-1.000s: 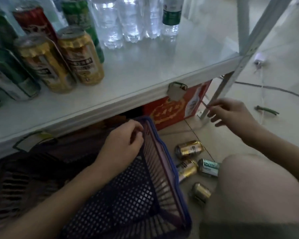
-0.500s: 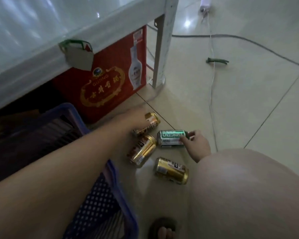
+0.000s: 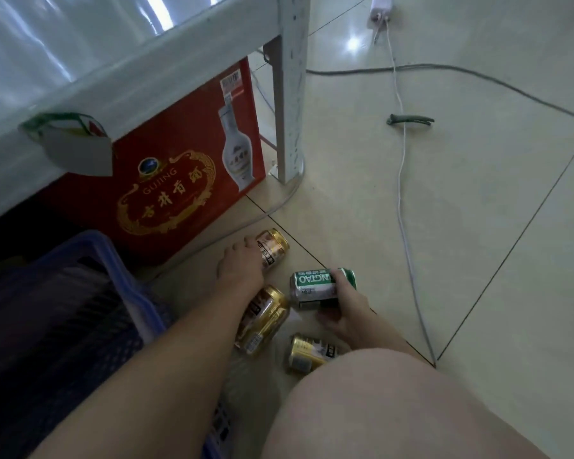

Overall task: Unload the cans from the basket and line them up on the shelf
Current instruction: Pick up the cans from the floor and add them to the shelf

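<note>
Several cans lie on their sides on the tiled floor beside the blue basket (image 3: pixel 113 260). My left hand (image 3: pixel 241 270) reaches past the basket and wraps over a gold can (image 3: pixel 274 248) near the red box. My right hand (image 3: pixel 343 309) grips a green and silver can (image 3: pixel 312 286) from its right side. A second gold can (image 3: pixel 264 321) lies under my left forearm. A third gold can (image 3: pixel 307 352) lies partly hidden by my knee. The white shelf (image 3: pixel 146 71) runs across the upper left.
A red liquor box (image 3: pixel 179 180) stands under the shelf behind the cans. The shelf's white post (image 3: pixel 289 94) stands on the floor at its corner. A white cable (image 3: pixel 401 160), a grey cable (image 3: pixel 478 77) and a green clip (image 3: pixel 410 120) lie on the tiles. My bare knee (image 3: pixel 395 409) fills the lower right.
My view has dropped from the shelf top to the floor. My left hand left the basket rim and reached the gold can. My right hand closed around the green can.
</note>
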